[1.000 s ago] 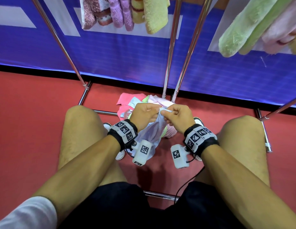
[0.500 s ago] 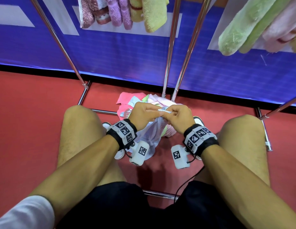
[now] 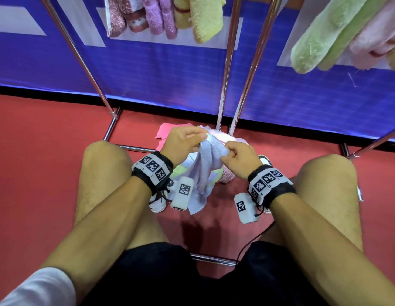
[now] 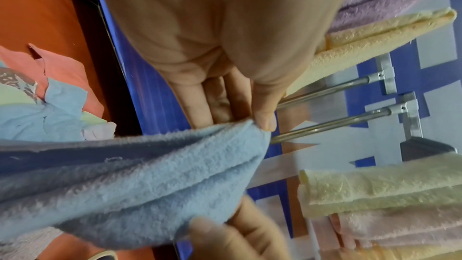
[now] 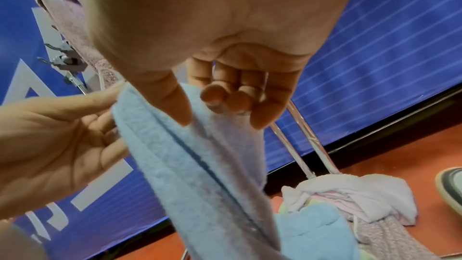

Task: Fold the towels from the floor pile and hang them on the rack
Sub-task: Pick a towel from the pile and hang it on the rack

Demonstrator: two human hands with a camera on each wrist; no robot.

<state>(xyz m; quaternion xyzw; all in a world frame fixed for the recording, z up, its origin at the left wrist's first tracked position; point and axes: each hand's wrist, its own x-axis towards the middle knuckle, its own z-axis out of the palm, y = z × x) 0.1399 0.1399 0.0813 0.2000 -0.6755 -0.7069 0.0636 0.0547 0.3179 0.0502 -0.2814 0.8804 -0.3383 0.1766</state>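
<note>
Two racks (image 3: 225,89), red floor (image 3: 37,151), blue wall (image 3: 159,80).

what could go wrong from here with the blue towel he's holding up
Both hands, left hand and right hand, only pinch the top edge of the light blue towel with fingertips, so a corner may slip. Its lower end hangs low over the floor pile, so it might snag or drag another towel up. It hangs bunched lengthwise, so the fold may come out uneven.
</note>
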